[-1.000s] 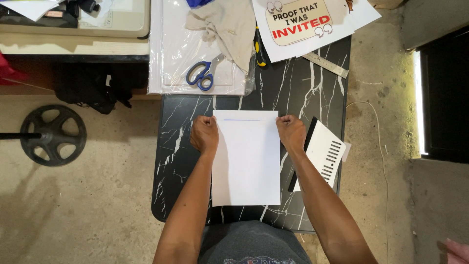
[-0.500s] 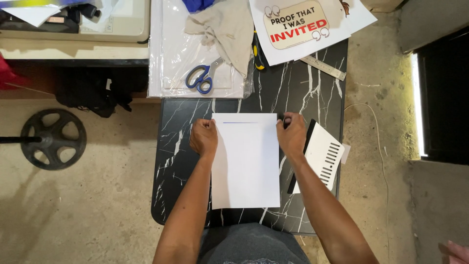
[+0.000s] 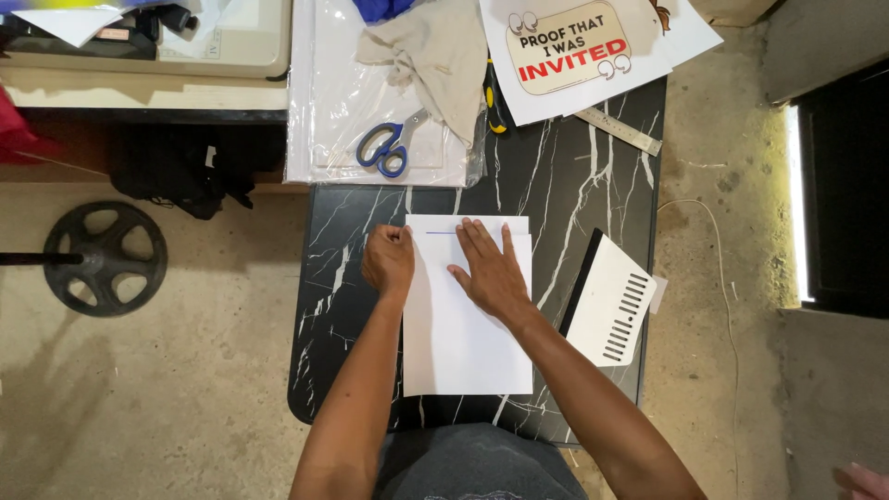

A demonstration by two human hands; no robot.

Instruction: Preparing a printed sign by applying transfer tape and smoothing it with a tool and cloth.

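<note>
Right hand (image 3: 491, 273) flat, fingers spread – pressing smooth white paper sheet (image 3: 468, 343); left hand (image 3: 389, 262) curled, pinching sheet's left edge – veined black marble tabletop (image 3: 583, 194) beneath

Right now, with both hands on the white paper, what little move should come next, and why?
Probably slide the right hand sideways along the top of the white paper to press it flat. That hand lies open near the top edge, where a thin blue line shows and a second edge peeks out above. The left hand pins the top left corner, so the sheet should stay put.
</note>
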